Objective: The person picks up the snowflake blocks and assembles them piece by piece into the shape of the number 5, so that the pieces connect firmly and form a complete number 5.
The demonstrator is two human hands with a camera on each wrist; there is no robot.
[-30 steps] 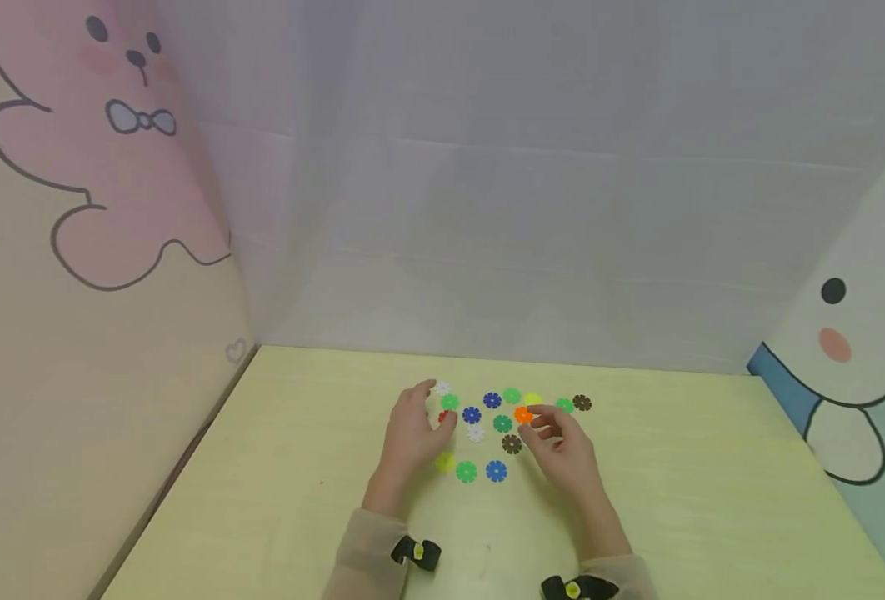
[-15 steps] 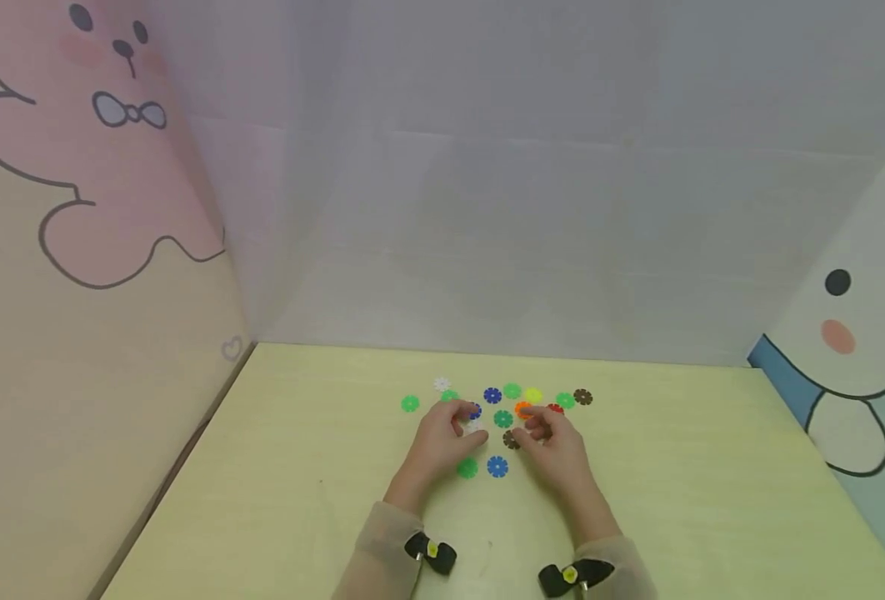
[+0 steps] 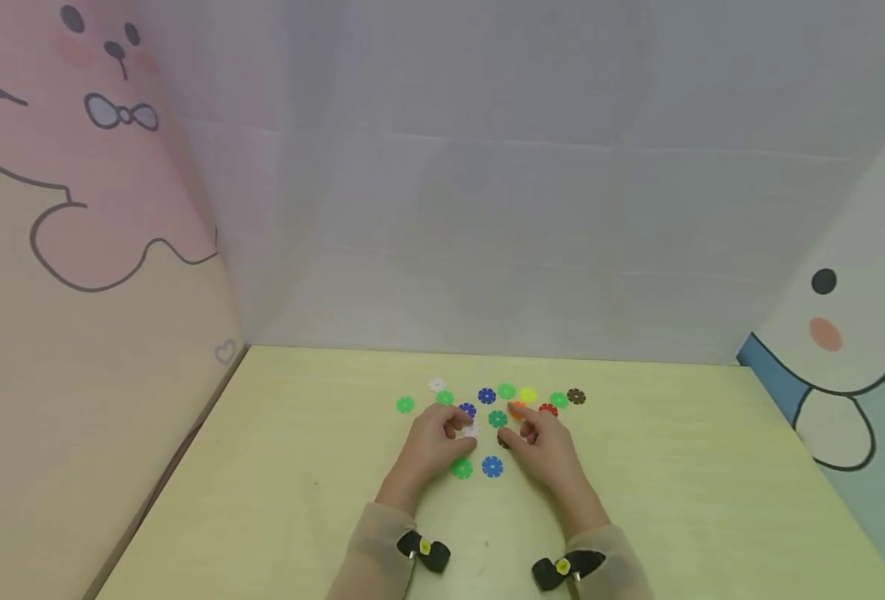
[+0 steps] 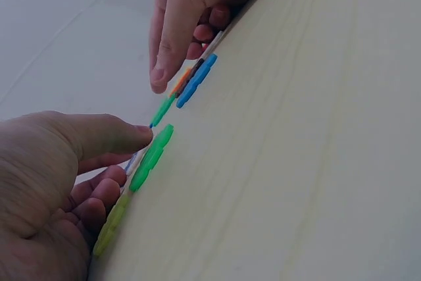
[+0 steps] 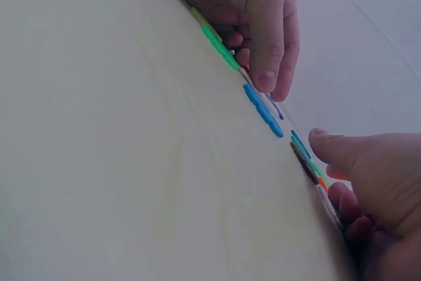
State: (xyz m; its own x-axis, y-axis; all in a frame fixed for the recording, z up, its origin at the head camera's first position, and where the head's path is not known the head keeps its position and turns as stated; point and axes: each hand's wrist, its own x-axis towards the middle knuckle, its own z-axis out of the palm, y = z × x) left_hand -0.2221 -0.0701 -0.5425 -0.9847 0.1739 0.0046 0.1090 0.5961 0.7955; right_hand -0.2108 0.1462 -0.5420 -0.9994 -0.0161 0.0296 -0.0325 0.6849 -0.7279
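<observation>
Several flat, notched plastic snowflake discs lie spread on the table. My left hand (image 3: 429, 446) hovers low over the left of the group, thumb and index finger apart, its other fingers loosely curled. By its thumb are a green disc (image 3: 462, 468) and a white disc (image 3: 471, 430); a yellow disc (image 4: 113, 225) lies under it in the left wrist view. My right hand (image 3: 550, 450) is over the right side, index finger reaching towards an orange disc (image 3: 517, 409), thumb by a partly covered brown disc (image 3: 502, 442). Neither hand visibly holds anything. A blue disc (image 3: 492, 467) lies between them.
Further discs lie beyond the hands, among them a red disc (image 3: 549, 411), a second brown disc (image 3: 576, 397) and a separate green disc (image 3: 405, 405) at the far left. The pale table (image 3: 712, 483) ends at a grey-white backdrop (image 3: 442, 250).
My left hand has moved right and inward, uncovering the far-left green disc and covering the red and yellow ones there. My right hand shifted slightly left, revealing another red disc.
</observation>
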